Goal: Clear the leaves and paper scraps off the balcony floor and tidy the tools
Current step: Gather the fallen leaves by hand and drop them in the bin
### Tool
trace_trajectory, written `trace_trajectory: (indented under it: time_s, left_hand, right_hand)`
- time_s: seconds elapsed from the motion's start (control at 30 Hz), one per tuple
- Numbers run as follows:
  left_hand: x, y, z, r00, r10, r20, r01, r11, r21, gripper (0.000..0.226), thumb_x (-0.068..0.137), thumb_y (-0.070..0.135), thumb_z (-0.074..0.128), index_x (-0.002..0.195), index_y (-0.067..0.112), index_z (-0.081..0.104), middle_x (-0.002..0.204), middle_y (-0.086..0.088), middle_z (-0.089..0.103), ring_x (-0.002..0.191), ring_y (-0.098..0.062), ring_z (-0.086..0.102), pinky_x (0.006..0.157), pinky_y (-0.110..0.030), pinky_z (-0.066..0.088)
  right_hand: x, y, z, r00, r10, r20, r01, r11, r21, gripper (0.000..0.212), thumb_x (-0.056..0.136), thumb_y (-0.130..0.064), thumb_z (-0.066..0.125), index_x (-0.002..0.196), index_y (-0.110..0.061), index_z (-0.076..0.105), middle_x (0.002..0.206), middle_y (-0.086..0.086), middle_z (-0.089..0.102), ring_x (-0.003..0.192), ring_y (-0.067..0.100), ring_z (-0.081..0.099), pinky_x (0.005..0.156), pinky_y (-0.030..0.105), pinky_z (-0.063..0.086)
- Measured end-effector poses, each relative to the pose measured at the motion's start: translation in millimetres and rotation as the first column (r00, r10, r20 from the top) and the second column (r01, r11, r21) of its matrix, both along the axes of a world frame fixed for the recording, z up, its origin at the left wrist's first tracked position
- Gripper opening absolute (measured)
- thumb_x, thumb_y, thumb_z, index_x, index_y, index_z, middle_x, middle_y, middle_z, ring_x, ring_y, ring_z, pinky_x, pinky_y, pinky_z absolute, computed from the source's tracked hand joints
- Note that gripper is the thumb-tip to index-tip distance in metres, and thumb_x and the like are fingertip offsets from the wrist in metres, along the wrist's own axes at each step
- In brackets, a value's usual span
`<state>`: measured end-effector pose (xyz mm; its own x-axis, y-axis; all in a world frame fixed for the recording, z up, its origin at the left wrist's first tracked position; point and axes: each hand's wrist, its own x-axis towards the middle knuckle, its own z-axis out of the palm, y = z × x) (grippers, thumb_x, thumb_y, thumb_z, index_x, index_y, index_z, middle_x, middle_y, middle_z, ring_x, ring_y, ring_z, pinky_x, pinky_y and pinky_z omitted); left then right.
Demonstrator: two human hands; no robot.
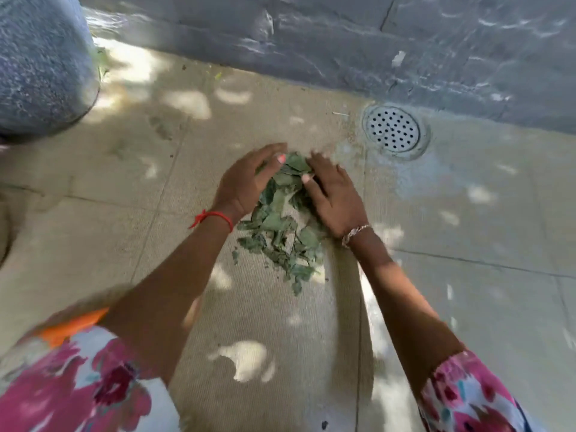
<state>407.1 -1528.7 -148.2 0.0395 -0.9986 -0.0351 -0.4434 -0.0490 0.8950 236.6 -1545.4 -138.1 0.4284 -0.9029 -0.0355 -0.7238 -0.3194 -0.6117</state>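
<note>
A pile of green leaf pieces lies on the beige tiled balcony floor in the middle of the view. My left hand cups the pile's far left side, fingers bent over its top. My right hand lies on the pile's far right side with its fingers laid flat against the leaves. The far end of the pile is squeezed between the two hands, and the near end trails loose towards me. No tools are in view.
A round metal floor drain sits to the right beyond the hands, at the foot of a grey stone wall. A large grey speckled pot stands at the far left. A small twig lies near the drain.
</note>
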Motion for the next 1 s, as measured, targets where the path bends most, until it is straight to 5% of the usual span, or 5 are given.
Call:
trace_trajectory:
  time_s: [0.17,0.5,0.8,0.9,1.0]
  left_hand:
    - [-14.4,11.3,6.9,0.907,0.051,-0.419,-0.058,0.998,-0.004,0.046,0.086,0.043,0.044,0.125,0.021,0.053,0.125,-0.003,0.059,0.124,-0.015,0.051,0.106,-0.022,0.037]
    - [-15.5,52.5,2.7,0.994,-0.021,-0.105,0.019,1.0,-0.017,0.056,0.088,0.054,0.036,0.129,0.022,0.055,0.126,0.005,0.06,0.117,-0.003,0.052,0.101,-0.021,0.037]
    - [-22.7,92.8,7.5,0.984,0.011,-0.18,-0.014,1.0,-0.017,0.045,0.096,0.036,0.035,0.13,0.012,0.052,0.138,-0.003,0.05,0.127,-0.003,0.04,0.099,-0.001,0.029]
    - [-33.8,99.9,4.5,0.989,-0.011,-0.145,0.013,1.0,0.011,0.053,0.091,0.046,0.037,0.131,0.017,0.053,0.139,0.0,0.05,0.128,-0.001,0.04,0.109,-0.016,0.029]
    - [-38.1,106.7,2.5,0.977,0.007,-0.212,-0.012,1.0,-0.021,0.061,0.085,0.054,0.04,0.13,0.016,0.055,0.134,0.004,0.055,0.125,-0.004,0.048,0.109,-0.03,0.037]
  right_hand:
    - [-7.3,24.0,7.2,0.838,-0.227,0.496,0.166,0.972,0.165,0.039,0.09,-0.034,0.039,0.121,-0.019,0.058,0.122,-0.003,0.059,0.111,0.004,0.052,0.089,0.005,0.036]
    - [5.8,37.2,4.3,0.979,0.022,0.205,-0.053,0.988,0.145,0.047,0.096,-0.037,0.029,0.137,-0.02,0.043,0.144,0.009,0.041,0.136,0.02,0.033,0.112,0.031,0.02]
    - [-29.8,96.0,1.8,0.885,-0.364,0.29,0.329,0.93,0.162,0.049,0.092,-0.048,0.037,0.131,-0.021,0.05,0.136,-0.005,0.05,0.121,0.002,0.043,0.104,0.019,0.035]
    - [-14.8,113.0,-2.3,0.957,-0.253,0.144,0.243,0.967,0.083,0.056,0.091,-0.046,0.029,0.138,-0.019,0.04,0.143,0.001,0.042,0.131,0.016,0.036,0.106,0.027,0.029]
    - [-9.3,121.4,0.9,0.885,-0.251,0.391,0.19,0.963,0.19,0.052,0.091,-0.038,0.033,0.134,-0.011,0.045,0.133,0.003,0.052,0.122,0.008,0.045,0.099,0.012,0.033]
